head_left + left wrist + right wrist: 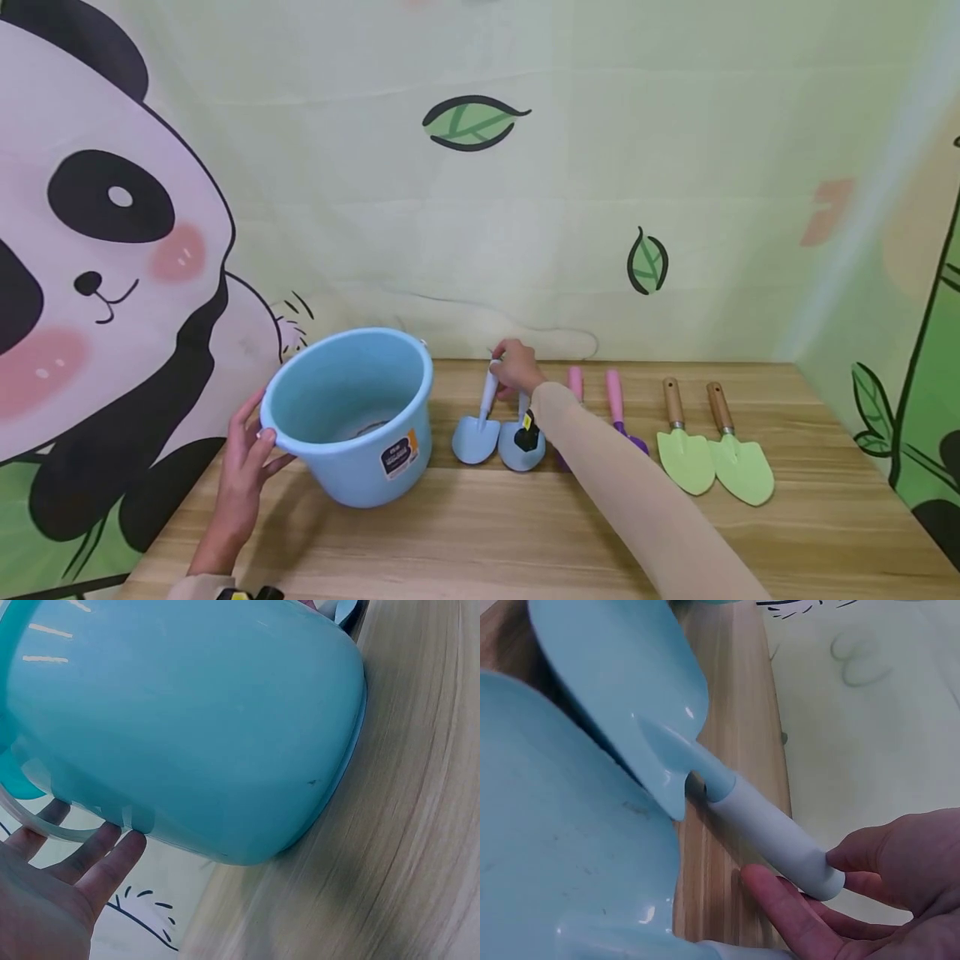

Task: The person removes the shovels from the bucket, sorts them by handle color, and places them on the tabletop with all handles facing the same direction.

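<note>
A light blue bucket [360, 467] stands on the wooden table, its mouth facing up. My left hand [242, 471] touches the bucket's outer wall near the rim with fairly straight fingers [112, 862], beside its pale handle [37, 821]. My right hand [517, 367] pinches the end of the white handle of a blue trowel [477, 437] between thumb and fingers [787, 907]. That trowel's blade lies low by the tabletop. Just right of it is a second blue trowel [517, 457], its handle partly hidden by my right hand and wrist.
Farther right lie two purple trowels with pink handles [615, 396], partly behind my right sleeve [637, 492]. Two light green trowels [686, 462] with wooden handles lie beyond them. A cloth backdrop with a panda [142, 250] rises behind the table's [465, 542] back edge.
</note>
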A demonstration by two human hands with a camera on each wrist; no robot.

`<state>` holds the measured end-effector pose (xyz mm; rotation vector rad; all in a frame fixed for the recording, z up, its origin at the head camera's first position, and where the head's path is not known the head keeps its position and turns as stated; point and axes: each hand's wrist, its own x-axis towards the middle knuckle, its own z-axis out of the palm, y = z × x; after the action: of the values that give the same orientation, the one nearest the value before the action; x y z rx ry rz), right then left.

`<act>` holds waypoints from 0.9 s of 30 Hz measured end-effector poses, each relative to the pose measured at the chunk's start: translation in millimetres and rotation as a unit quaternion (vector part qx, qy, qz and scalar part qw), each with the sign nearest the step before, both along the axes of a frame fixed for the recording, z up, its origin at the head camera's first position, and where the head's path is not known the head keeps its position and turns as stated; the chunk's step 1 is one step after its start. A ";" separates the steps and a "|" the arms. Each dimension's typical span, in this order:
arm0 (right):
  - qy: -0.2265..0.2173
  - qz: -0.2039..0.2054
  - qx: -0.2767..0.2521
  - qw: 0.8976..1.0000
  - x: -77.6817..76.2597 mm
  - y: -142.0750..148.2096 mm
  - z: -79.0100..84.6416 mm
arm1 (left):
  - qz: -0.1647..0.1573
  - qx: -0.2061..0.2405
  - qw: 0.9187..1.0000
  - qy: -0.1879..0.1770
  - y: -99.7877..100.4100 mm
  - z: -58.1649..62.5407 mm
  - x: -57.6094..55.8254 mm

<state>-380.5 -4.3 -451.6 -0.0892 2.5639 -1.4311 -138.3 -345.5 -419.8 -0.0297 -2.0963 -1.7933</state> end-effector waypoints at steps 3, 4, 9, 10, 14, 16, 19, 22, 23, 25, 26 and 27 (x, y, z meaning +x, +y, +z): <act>0.003 0.007 0.016 1.000 1.4 0.4 -0.2 | -0.002 0.000 1.000 0.001 0.5 -0.7 0.2; 0.003 0.007 0.019 1.000 1.6 0.6 -0.1 | -0.002 0.000 1.000 0.001 0.7 -0.8 0.0; 0.007 0.008 0.037 0.999 1.9 2.0 1.4 | -0.006 0.002 1.000 0.004 1.9 -0.8 -1.9; 0.008 0.008 0.040 0.999 1.7 2.3 1.6 | -0.006 0.002 1.000 0.004 2.1 -0.8 -2.3; 0.008 0.014 0.048 0.999 1.0 3.4 1.0 | -0.006 0.001 1.000 0.004 3.0 -0.8 -3.0; 0.006 0.015 0.051 0.999 1.1 3.7 0.5 | -0.006 0.001 1.000 0.003 3.5 -0.8 -2.7; 0.003 0.014 0.057 0.998 1.7 4.0 0.2 | -0.005 -0.001 1.000 0.001 4.2 -0.7 -2.5; 0.002 0.011 0.060 0.998 2.3 4.0 0.8 | -0.005 -0.002 1.000 0.000 4.3 -0.6 -2.9; 0.001 0.010 0.060 0.998 2.4 3.9 0.9 | -0.006 -0.001 1.000 0.000 4.2 -0.6 -3.1; 0.000 0.009 0.057 0.998 2.8 3.6 1.1 | -0.005 -0.003 1.000 -0.001 3.8 -0.7 -3.4; 0.000 0.009 0.057 0.998 3.0 3.6 0.9 | -0.005 -0.002 1.000 -0.001 3.6 -0.9 -3.5; 0.000 0.010 0.057 0.998 3.4 3.4 0.7 | -0.005 -0.002 1.000 -0.003 3.3 -1.0 -3.4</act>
<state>-377.1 -0.8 -450.9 -0.0984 2.6301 -1.2757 -141.7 -342.2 -420.7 -0.0358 -2.1076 -1.7959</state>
